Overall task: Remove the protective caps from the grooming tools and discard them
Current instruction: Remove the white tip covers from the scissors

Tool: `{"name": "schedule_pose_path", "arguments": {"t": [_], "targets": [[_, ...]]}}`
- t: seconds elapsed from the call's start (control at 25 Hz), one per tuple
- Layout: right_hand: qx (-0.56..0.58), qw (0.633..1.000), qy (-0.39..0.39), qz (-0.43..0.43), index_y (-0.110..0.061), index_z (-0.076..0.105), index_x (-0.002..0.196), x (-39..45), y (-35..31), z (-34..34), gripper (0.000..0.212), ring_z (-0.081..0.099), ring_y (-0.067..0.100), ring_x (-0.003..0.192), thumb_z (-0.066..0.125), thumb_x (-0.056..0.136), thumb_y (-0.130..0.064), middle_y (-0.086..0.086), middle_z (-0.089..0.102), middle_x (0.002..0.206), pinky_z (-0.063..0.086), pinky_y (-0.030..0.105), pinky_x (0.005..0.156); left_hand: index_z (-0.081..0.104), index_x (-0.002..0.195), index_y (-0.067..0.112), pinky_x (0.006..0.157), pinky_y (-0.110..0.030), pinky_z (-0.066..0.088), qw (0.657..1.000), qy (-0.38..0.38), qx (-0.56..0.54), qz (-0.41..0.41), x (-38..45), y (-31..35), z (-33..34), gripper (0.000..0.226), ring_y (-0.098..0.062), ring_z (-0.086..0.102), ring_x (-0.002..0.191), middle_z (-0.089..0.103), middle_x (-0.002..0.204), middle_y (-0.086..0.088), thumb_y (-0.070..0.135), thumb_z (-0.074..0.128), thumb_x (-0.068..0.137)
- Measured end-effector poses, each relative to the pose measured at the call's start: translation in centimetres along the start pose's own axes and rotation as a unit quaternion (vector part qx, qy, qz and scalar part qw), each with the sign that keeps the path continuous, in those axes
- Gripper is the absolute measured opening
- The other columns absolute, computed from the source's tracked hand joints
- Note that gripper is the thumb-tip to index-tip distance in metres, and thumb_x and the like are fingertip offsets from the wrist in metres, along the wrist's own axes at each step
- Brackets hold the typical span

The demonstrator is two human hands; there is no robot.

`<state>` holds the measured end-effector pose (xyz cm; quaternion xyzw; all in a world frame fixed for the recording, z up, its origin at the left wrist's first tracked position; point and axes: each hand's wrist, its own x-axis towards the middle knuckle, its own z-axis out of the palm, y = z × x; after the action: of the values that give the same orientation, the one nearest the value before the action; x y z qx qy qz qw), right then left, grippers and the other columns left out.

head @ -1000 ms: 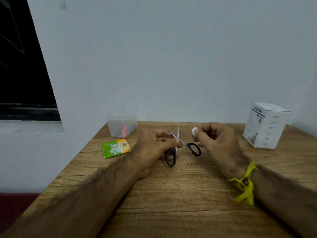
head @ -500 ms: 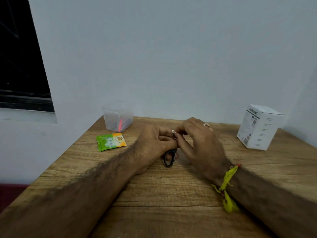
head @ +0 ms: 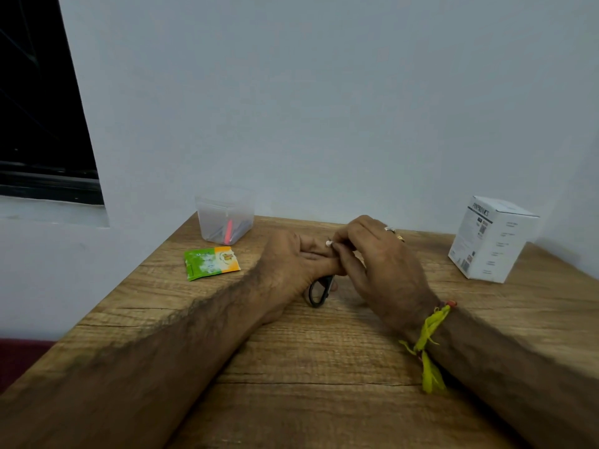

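My left hand [head: 291, 264] grips a small pair of black-handled scissors [head: 319, 291] over the middle of the wooden table [head: 324, 400]. Only one handle loop shows below my fingers; the blades are hidden by both hands. My right hand [head: 379, 264] is pressed against the left, its thumb and fingertips pinching a small white cap [head: 329, 243] at the top of the scissors. Whether the cap sits on the blade tip or is apart from it I cannot tell.
A clear plastic tub [head: 225, 215] with a pink stick and dark tools inside stands at the back left. A green and orange sachet [head: 210, 263] lies in front of it. A white carton [head: 492, 238] stands at the back right by the wall.
My right hand, which held the white cap apart from the open scissors, has come in against my left hand. The scissors are now closed up inside both hands.
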<state>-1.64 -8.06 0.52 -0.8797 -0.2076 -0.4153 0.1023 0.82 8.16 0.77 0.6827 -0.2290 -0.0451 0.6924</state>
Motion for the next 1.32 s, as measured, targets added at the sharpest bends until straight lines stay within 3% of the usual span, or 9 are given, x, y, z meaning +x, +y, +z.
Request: {"name": "schedule_pose_path", "arguments": {"t": [0.12,0.4,0.52,0.92,1.08,1.32], "targets": [[-0.022,1.0,-0.001,-0.013,-0.017,0.062,0.095,-0.1,0.1,0.1,0.019,0.057,0.02,0.084,0.049,0.098,-0.029,-0.001,0.06,0.093,0.051,0.043,0.068,0.077,0.088,0.001,0.062,-0.023,0.06,1.0,-0.005,-0.002,-0.008,0.0,0.0,0.1,0.01,-0.031,0.076,0.076,0.078,0.077,-0.011,0.002,0.08,0.078],[0.004,1.0,0.012,0.022,-0.019,0.062,0.096,0.1,0.0,0.1,0.024,0.058,0.018,0.081,0.045,0.099,-0.036,-0.004,0.06,0.092,0.052,0.043,0.066,0.076,0.087,-0.002,0.061,-0.021,0.057,1.0,-0.012,0.005,-0.007,0.0,0.1,0.2,0.013,-0.02,0.075,0.069,0.077,0.078,-0.012,0.002,0.081,0.075],[-0.006,1.0,-0.013,-0.003,-0.019,0.061,0.097,-0.1,0.3,0.1,0.023,0.06,0.02,0.082,0.045,0.1,-0.035,-0.004,0.06,0.095,0.052,0.045,0.065,0.075,0.086,-0.002,0.058,-0.019,0.055,1.0,-0.009,-0.002,-0.013,0.0,0.0,0.2,0.011,-0.016,0.074,0.066,0.077,0.075,-0.011,0.0,0.08,0.076],[-0.014,0.998,-0.047,-0.04,-0.015,0.066,0.101,-0.3,1.0,-0.7,0.025,0.061,0.024,0.084,0.046,0.1,-0.03,0.0,0.06,0.099,0.053,0.045,0.065,0.074,0.089,-0.006,0.056,-0.023,0.057,1.0,-0.003,0.0,-0.015,0.0,0.0,0.0,0.015,-0.023,0.073,0.065,0.077,0.079,-0.016,-0.004,0.081,0.076],[-0.037,0.997,-0.046,-0.053,-0.015,0.068,0.101,-0.4,1.2,-0.9,0.026,0.061,0.026,0.084,0.047,0.099,-0.03,0.001,0.061,0.1,0.053,0.045,0.065,0.071,0.093,-0.009,0.07,-0.036,0.063,1.0,0.008,0.007,-0.021,0.5,-0.4,-0.2,0.021,-0.032,0.075,0.075,0.075,0.081,-0.022,-0.009,0.08,0.075],[-0.072,0.994,-0.04,-0.067,-0.016,0.069,0.099,-0.3,1.3,-1.3,0.028,0.061,0.027,0.082,0.046,0.099,-0.032,0.003,0.062,0.097,0.053,0.045,0.063,0.072,0.097,-0.006,0.07,-0.037,0.061,1.0,-0.005,0.001,-0.018,0.5,-0.5,-0.2,0.022,-0.03,0.076,0.075,0.076,0.084,-0.019,-0.009,0.079,0.076]]}}
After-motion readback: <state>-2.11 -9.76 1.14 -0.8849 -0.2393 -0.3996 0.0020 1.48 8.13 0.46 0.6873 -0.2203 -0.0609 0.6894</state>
